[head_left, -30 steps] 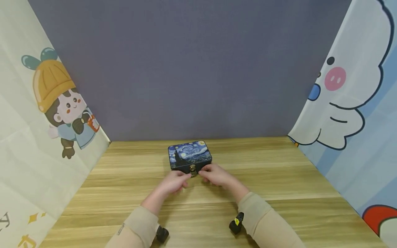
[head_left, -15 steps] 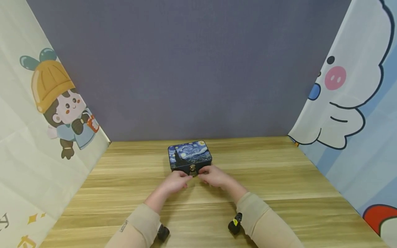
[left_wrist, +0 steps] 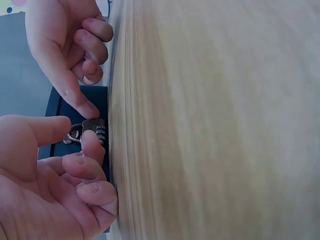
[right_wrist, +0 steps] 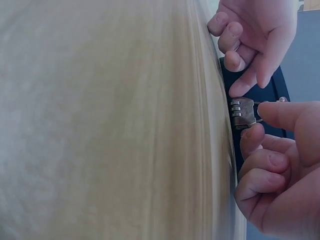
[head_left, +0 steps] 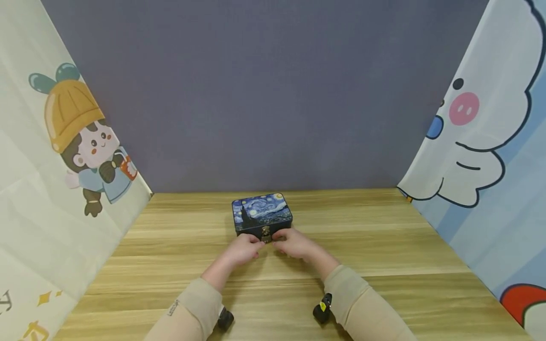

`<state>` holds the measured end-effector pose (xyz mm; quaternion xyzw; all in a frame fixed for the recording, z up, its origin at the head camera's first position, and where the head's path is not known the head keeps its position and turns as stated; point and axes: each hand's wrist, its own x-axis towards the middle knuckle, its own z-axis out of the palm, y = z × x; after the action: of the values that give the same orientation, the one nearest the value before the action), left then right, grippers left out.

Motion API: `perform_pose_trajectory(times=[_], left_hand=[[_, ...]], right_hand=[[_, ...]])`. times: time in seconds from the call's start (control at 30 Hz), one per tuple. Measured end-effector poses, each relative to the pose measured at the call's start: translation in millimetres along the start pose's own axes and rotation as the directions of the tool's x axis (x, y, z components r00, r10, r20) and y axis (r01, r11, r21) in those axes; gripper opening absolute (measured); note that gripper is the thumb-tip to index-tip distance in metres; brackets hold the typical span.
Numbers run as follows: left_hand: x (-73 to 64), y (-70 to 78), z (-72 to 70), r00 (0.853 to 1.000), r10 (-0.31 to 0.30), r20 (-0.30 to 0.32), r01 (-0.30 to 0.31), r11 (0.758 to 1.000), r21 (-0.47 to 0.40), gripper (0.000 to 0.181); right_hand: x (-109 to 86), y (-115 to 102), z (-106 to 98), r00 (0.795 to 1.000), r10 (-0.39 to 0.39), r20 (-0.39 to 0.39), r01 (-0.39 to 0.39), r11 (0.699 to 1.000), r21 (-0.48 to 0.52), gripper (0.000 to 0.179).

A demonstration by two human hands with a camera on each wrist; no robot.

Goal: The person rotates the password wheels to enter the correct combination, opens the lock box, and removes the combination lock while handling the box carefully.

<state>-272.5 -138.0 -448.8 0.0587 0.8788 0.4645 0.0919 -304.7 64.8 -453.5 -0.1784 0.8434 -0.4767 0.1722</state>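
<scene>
A dark box (head_left: 261,211) with a swirling blue night-sky painting on its lid lies closed on the table. From its brass front clasp hangs a small combination padlock (right_wrist: 243,115) with three number dials. My left hand (head_left: 243,249) holds one side of the padlock, its index fingertip against the body and its thumb near the shackle. On the opposite side my right hand (head_left: 295,243) has its index fingertip at the padlock body and its thumb by the shackle. The other fingers of both hands are curled. In the left wrist view, fingertips partly cover the padlock (left_wrist: 92,125).
The wooden table (head_left: 341,222) extends around the box and forearms. A dark grey panel (head_left: 273,94) stands behind it. Cartoon-printed sheets (head_left: 25,156) flank both sides. Black wrist cameras (head_left: 322,310) sit at the beige sleeves (head_left: 354,293).
Both hands stay at the padlock with slight finger shifts; the right hand has dropped a little. The padlock now hangs more upright. The box has not visibly moved.
</scene>
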Motion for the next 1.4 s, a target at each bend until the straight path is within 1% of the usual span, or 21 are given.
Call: perform_pose_trajectory(times=[0.23,0.33,0.47,0.67,0.9,1.07,1.13,1.3,1.4], left_hand=[[1.5,-1.2,-1.3,0.999,0.050,-0.015,-0.049,0.998,0.050,0.019],[1.9,-1.5,-1.2,0.998,0.067,-0.021,-0.065,0.996,0.063,0.018],[3.3,-1.3,-0.6,0.997,0.078,-0.015,-0.076,0.993,0.091,0.018],[5.9,-1.5,0.4,0.996,0.090,-0.007,-0.089,0.988,0.126,0.019],[8.4,-0.7,2.7,0.998,0.068,-0.008,-0.066,0.988,0.139,0.023],[6.9,2.2,3.0,0.999,0.046,-0.006,-0.044,0.990,0.132,0.025],[6.1,3.1,3.0,0.999,0.048,-0.008,-0.047,0.990,0.133,0.027],[5.9,5.2,3.1,0.999,0.045,-0.019,-0.043,0.992,0.117,0.030],[6.6,6.8,3.1,0.999,0.026,-0.033,-0.023,0.995,0.101,0.028]], right_hand=[[0.9,2.7,-0.1,1.000,0.010,-0.009,-0.010,1.000,0.006,0.032],[2.9,4.3,-0.1,1.000,-0.007,-0.024,0.007,1.000,0.004,0.028],[4.4,4.6,-0.5,0.999,-0.027,-0.036,0.027,1.000,0.001,0.025],[2.8,2.9,-1.3,1.000,-0.004,-0.023,0.005,1.000,0.027,0.025],[1.7,4.3,-2.2,1.000,0.006,-0.007,-0.006,1.000,0.022,0.026],[1.8,5.7,-3.2,1.000,0.020,0.006,-0.020,0.999,0.031,0.027],[1.4,5.8,-3.6,1.000,0.025,0.010,-0.025,0.999,0.032,0.027],[-0.8,3.4,-4.7,0.999,0.029,0.013,-0.029,0.999,0.027,0.028],[-2.1,1.4,-5.9,0.999,0.042,0.014,-0.043,0.998,0.037,0.028]])
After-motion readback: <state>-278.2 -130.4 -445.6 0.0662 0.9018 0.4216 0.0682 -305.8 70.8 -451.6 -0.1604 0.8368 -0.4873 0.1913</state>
